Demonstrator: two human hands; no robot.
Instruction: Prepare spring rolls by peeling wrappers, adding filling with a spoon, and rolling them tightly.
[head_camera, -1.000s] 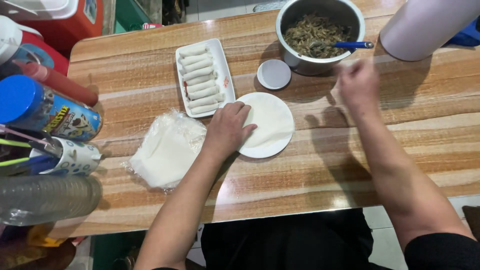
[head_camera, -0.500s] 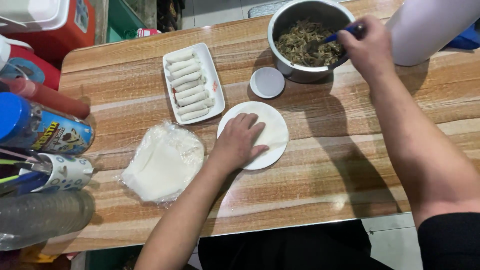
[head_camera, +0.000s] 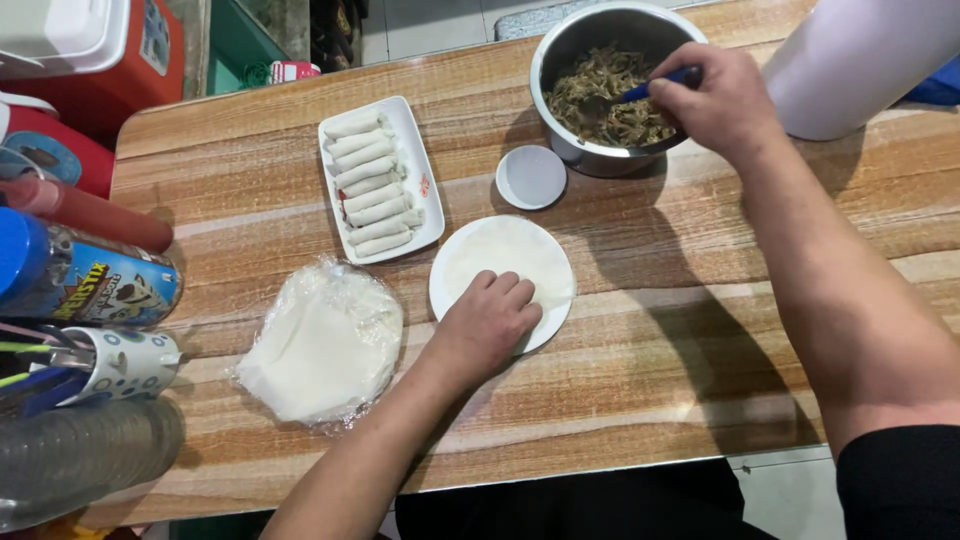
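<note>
Head view shows my left hand (head_camera: 487, 325) flat and open on the thin, tear-prone wrapper (head_camera: 505, 262), best lifted by its edge, while my right hand (head_camera: 718, 100) grips the blue spoon (head_camera: 655, 85) in the filling pot (head_camera: 612, 85).

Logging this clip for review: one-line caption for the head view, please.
Left hand presses a wrapper on the plate; right hand holds a blue utensil in the filling pot.

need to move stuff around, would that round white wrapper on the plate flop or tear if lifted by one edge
Probably floppy: the wrapper looks thin and lies flat on the plate. Likely very light and easily torn. The left hand resting on it suggests it may shift.
</note>
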